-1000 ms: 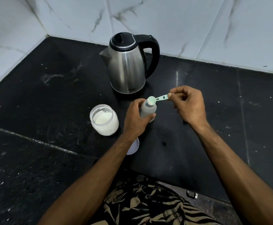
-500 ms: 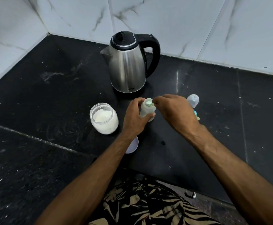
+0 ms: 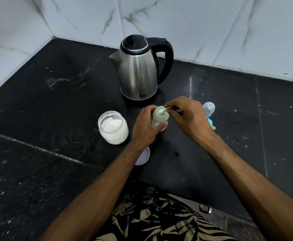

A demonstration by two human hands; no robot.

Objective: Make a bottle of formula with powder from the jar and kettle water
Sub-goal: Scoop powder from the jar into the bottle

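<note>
The baby bottle (image 3: pixel 159 119) stood upright on the black counter (image 3: pixel 55 105), just in front of the steel kettle (image 3: pixel 138 72). The left hand (image 3: pixel 145 126) gripped its body, while the right hand (image 3: pixel 188 117) pinched a small scoop (image 3: pixel 165 111) tipped into its open mouth. The open powder jar (image 3: pixel 113 127) stood just left; the bottle cap (image 3: pixel 208 109) lay right; a lid (image 3: pixel 143 157) lay under the left wrist.

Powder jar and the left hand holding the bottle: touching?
Apart. The head view shows a strip of dark counter between the powder jar and the left hand, which grips only the bottle.
</note>
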